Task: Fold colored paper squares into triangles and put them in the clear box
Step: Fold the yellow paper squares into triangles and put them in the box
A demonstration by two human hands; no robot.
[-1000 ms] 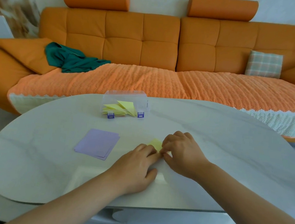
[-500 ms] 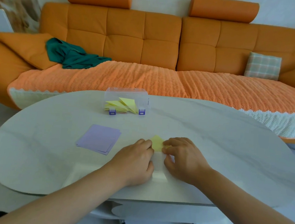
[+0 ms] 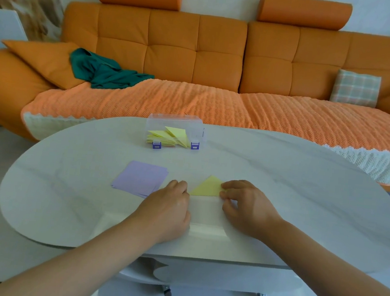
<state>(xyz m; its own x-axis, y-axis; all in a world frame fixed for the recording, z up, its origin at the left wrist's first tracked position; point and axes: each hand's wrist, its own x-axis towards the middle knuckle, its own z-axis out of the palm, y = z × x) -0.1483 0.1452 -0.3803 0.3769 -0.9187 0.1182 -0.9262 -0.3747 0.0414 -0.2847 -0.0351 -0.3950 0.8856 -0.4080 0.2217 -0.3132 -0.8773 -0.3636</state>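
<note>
Fingers (image 3: 233, 185) of right hand (image 3: 246, 206) pinch right corner of yellow triangle (image 3: 207, 187). Left hand (image 3: 172, 208) fingers curled at its left tip; grip cannot tell. Hands parted since half second ago, uncovering finished fold on worktop (image 3: 304, 181), near side of clear box (image 3: 174, 124). Likely ready for boxing.

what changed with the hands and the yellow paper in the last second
The hands slid apart, the left hand leftward and the right hand rightward, uncovering the yellow triangle, which lies flat on the table. Each hand's fingers now touch one corner of it. The purple stack and the clear box stayed put.
</note>
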